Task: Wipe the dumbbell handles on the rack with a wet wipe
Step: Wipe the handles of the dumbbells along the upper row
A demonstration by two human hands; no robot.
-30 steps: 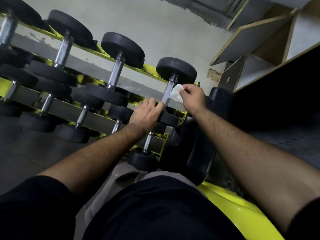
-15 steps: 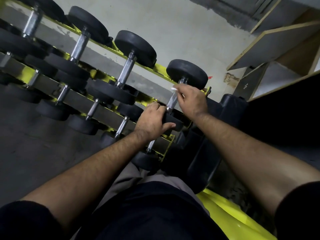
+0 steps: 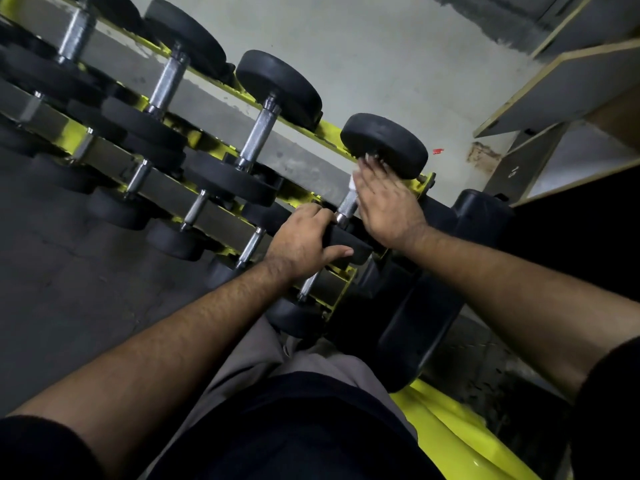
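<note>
Both hands on the end dumbbell, centre-right of frame.
Nearest, the left hand (image 3: 304, 242) grips the dumbbell's near black head (image 3: 346, 242), fingers curled over it, thumb along its edge. Just beyond, the right hand (image 3: 386, 199) wraps the chrome handle (image 3: 346, 206) with the white wet wipe (image 3: 352, 181) peeking out at its fingers, close to the far head (image 3: 388, 143). The yellow rack (image 3: 329, 128) runs to upper left with more dumbbells (image 3: 258, 135). Wooden shelving (image 3: 561, 84) is at upper right.
</note>
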